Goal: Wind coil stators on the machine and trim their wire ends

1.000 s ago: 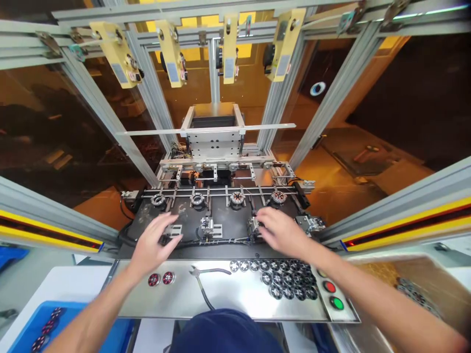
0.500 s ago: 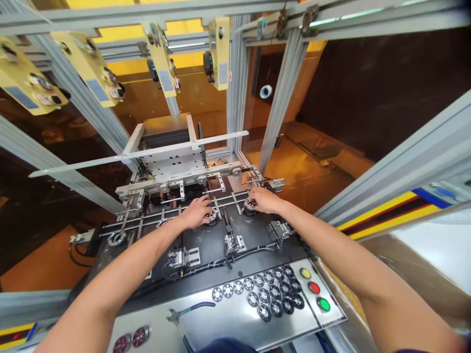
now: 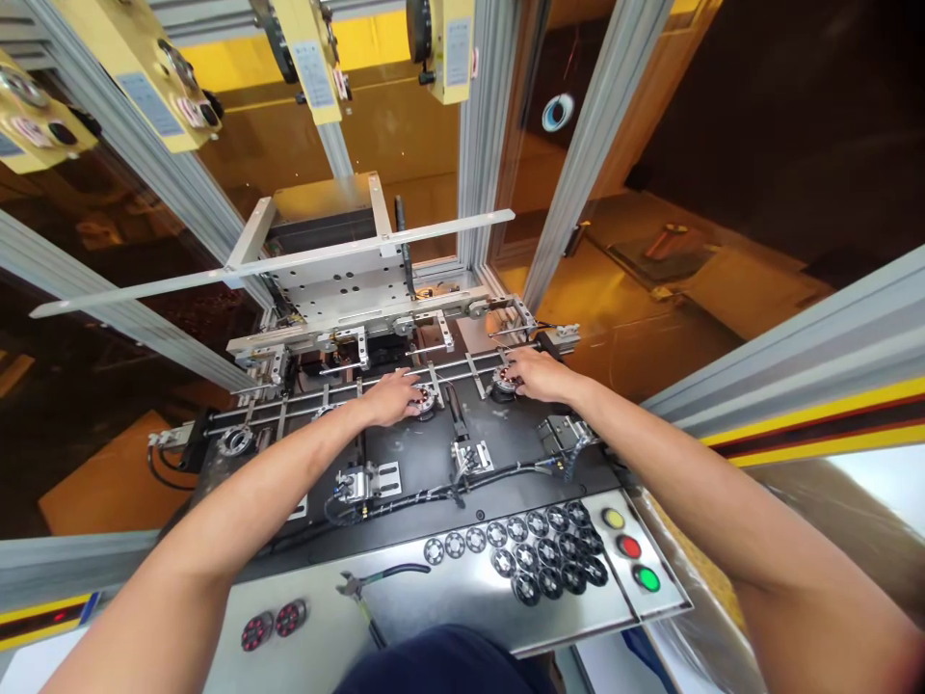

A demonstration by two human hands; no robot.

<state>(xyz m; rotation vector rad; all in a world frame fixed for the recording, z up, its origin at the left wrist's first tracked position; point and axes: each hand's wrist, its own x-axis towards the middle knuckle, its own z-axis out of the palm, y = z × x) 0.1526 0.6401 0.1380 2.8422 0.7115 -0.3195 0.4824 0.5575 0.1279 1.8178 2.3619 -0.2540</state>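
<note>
Both of my arms reach over the black work plate (image 3: 405,445) of a machine. My left hand (image 3: 392,397) has its fingers curled at the edge of a round slotted part (image 3: 425,401), which sits in a ring-shaped holder near the middle. To the right, my right hand (image 3: 541,375) grips with bent fingers a similar round part (image 3: 504,382) at another holder. Small reddish spots show on both parts. Fingertips of each hand are partly hidden. At the far left, a ring-shaped metal holder (image 3: 235,441) stands by the rails.
Several black round parts (image 3: 549,553) lie on the metal front panel, beside yellow, red and green buttons (image 3: 647,578). Cutting pliers (image 3: 352,584) and two red-spotted round parts (image 3: 291,618) lie further left. A long metal bar (image 3: 303,260) crosses behind; yellow spring balancers (image 3: 310,67) hang above.
The camera view has tilted down and drawn slightly nearer the plate. Both hands stay at the same two round parts, with only small shifts of the fingers.
</note>
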